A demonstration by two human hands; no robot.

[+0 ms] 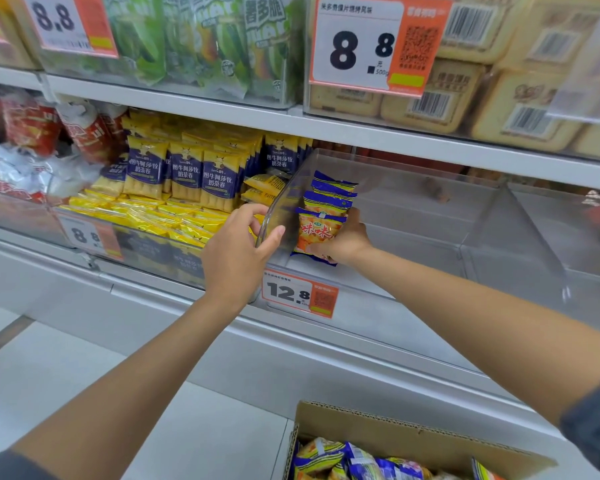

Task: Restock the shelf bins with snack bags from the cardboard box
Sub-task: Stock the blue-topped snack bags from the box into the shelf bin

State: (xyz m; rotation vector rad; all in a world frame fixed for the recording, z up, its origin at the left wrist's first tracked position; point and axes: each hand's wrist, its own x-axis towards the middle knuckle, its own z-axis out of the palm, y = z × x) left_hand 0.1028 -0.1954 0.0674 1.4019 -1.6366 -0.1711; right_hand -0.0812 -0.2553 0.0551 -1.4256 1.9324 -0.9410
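Observation:
A clear plastic shelf bin [413,216] on the middle shelf holds a short row of orange and blue snack bags [326,209] against its left wall. My right hand [343,242] is inside the bin and grips the front bag of that row. My left hand [238,251] grips the bin's front left corner, thumb on the rim. The cardboard box [395,433] stands open at the bottom of the view with several more orange and blue bags [354,462] inside.
Left of the bin, a bin of yellow and purple bags [187,174]. A 12.8 price tag [298,294] hangs on the bin's front. Another clear bin [551,237] sits to the right. The upper shelf carries green bags [201,39] and beige packs [465,95].

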